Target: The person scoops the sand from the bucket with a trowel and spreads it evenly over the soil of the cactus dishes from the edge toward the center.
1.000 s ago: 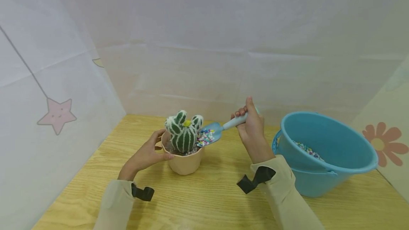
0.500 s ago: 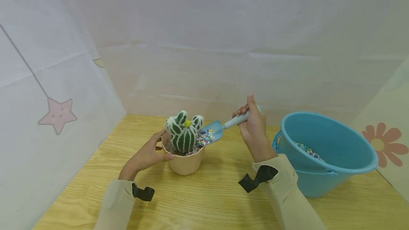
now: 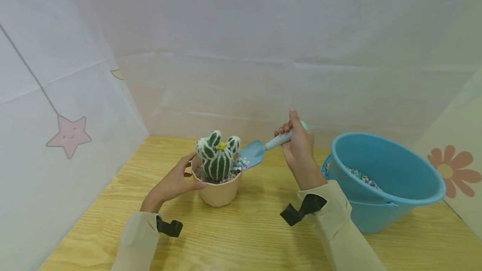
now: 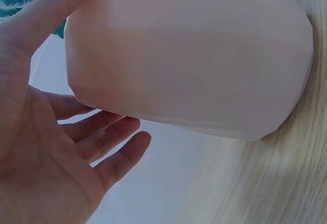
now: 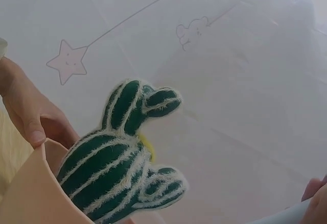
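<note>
A green cactus with white fuzzy stripes and a yellow flower (image 3: 217, 163) stands upright in a peach faceted flower pot (image 3: 218, 195). My left hand (image 3: 175, 184) holds the pot from the left, thumb at the near rim and fingers around the far side, as the left wrist view also shows. The trowel (image 3: 253, 153) has a light blue blade and a pale handle; my right hand (image 3: 297, 149) grips that handle with the thumb up along it. Its blade tilts down to the pot's right rim, where colourful pebbles (image 3: 240, 164) lie at the tip and beside the cactus.
A large blue bucket (image 3: 369, 216) with colourful pebbles (image 3: 363, 178) inside stands at the right, close to my right forearm. Pale printed sheets (image 3: 241, 91) enclose the wooden table (image 3: 241, 237) at the back and sides.
Pebbles have slid off the trowel blade into the pot, leaving most of the blade bare. The trowel has shifted slightly up and right with my right hand. My left hand stays on the pot.
</note>
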Tool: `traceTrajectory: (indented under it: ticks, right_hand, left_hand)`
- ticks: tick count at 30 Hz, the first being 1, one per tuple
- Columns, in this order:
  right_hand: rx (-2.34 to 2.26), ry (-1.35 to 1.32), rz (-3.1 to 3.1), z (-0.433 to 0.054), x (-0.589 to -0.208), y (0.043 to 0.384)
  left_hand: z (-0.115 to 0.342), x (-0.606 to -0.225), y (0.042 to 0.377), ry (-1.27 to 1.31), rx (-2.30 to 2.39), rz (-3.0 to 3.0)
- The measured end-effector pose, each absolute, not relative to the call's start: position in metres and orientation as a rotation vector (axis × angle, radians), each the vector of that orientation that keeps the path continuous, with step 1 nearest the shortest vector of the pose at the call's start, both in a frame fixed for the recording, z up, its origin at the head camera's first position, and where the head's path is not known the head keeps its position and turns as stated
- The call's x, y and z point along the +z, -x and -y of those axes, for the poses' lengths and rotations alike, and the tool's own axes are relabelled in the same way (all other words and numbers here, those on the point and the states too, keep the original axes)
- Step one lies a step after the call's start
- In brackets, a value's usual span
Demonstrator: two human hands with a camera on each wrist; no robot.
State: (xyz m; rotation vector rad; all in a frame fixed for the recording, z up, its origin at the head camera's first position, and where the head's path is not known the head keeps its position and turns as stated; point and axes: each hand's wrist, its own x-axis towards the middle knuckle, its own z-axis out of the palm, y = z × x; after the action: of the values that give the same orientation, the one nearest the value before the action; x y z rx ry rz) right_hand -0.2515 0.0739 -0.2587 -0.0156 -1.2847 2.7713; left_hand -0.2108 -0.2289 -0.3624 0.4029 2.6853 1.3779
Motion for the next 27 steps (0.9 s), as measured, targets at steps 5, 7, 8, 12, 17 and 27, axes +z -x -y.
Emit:
traceTrajectory:
  ticks: [5, 7, 8, 12, 17, 27]
  right_hand:
    - [2.743, -0.007, 1.287, -0.073, -0.258, 0.251]
    - [2.734, -0.019, 1.288, -0.073, -0.257, 0.252]
    - [2.730, -0.034, 1.294, -0.073, -0.257, 0.252]
    - [2.706, -0.085, 1.334, -0.072, -0.255, 0.251]
    - [2.659, -0.121, 1.357, -0.069, -0.255, 0.250]
    - [2.666, -0.123, 1.338, -0.059, -0.259, 0.249]
  left_hand:
    - [0.229, -0.363, 0.212, -0.410, 1.372, -2.689]
    - [0.229, -0.363, 0.212, -0.412, 1.372, -2.689]
    - [0.229, -0.363, 0.212, -0.410, 1.371, -2.688]
    - [0.229, -0.362, 0.211, -0.405, 1.366, -2.692]
    - [0.230, -0.363, 0.212, -0.411, 1.367, -2.696]
    - [0.230, -0.363, 0.212, -0.403, 1.367, -2.690]
